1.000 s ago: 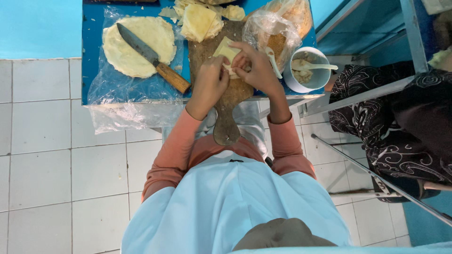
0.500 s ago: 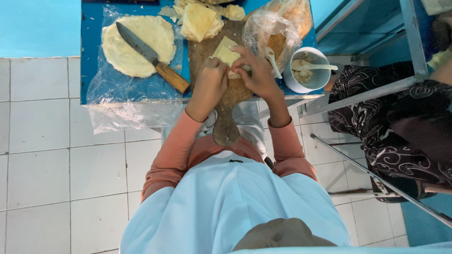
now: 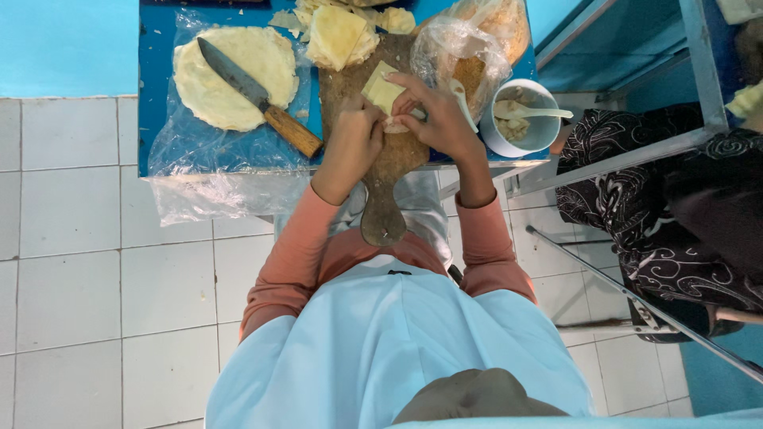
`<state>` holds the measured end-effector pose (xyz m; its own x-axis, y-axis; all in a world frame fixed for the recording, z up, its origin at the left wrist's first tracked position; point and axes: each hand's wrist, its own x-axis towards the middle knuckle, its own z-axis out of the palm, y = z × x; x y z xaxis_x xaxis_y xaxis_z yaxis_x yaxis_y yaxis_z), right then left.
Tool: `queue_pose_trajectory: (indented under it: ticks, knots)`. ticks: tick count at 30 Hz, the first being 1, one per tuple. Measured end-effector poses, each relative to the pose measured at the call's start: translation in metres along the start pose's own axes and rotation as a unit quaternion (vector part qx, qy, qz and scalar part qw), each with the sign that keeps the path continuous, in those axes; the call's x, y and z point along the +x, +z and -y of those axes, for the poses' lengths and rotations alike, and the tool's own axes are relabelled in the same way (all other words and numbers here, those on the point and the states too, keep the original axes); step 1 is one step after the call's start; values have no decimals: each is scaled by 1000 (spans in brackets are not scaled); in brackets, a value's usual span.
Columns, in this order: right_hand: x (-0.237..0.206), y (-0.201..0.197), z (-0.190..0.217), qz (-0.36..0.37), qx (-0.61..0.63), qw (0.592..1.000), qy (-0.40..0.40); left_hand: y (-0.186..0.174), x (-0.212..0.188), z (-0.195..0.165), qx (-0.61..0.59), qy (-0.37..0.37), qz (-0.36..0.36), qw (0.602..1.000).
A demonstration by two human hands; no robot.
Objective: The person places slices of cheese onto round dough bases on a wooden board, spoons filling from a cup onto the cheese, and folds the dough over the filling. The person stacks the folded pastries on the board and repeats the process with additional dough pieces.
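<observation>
The blue counter (image 3: 155,119) fills the top of the view, set over a white tiled floor (image 3: 79,278). A clear plastic sheet (image 3: 207,183) covers the counter's left part and hangs over its near edge. On that sheet lies a round flat dough (image 3: 218,91), pale yellow, with a knife (image 3: 258,99) resting across it, blade toward the far left and wooden handle toward the near right. Right of the sheet sits a dark wooden board (image 3: 381,183), its handle sticking out past the counter edge toward the person. At the board's far end is a stack of cut dough squares (image 3: 338,36), with scraps beside it. A crumpled plastic bag (image 3: 469,48) holding something brownish stands just right of the board, and right of that a white cup (image 3: 520,131) with filling and a spoon in it.

Both hands meet over the middle of the board. The left hand (image 3: 354,143) has its grip curled shut, fingertips pinching the near edge of a small dough square (image 3: 381,91). The right hand (image 3: 437,115) has its grip clenched on the same piece from the right, fingers bent over it. The dough square is held just above the board, between the two hands, its far corner sticking out free. At the right edge a seated person in dark patterned cloth (image 3: 636,199) is partly in view.
</observation>
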<state>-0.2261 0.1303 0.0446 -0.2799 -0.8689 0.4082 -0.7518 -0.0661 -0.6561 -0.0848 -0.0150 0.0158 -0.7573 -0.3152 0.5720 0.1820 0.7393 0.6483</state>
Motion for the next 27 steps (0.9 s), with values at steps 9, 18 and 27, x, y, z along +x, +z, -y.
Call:
queue_pose_trajectory:
  ticks: [9, 18, 27]
  knots:
    - [2, 8, 1, -35, -123, 991, -48, -2, 4, -3, 27, 5, 6, 1000]
    - [-4, 11, -4, -40, -113, 992, -47, 5, 5, 2, 52, -8, 6, 999]
    - [-2, 12, -4, -61, -173, 981, -65, 6, 5, -1, 80, 0, -20, 997]
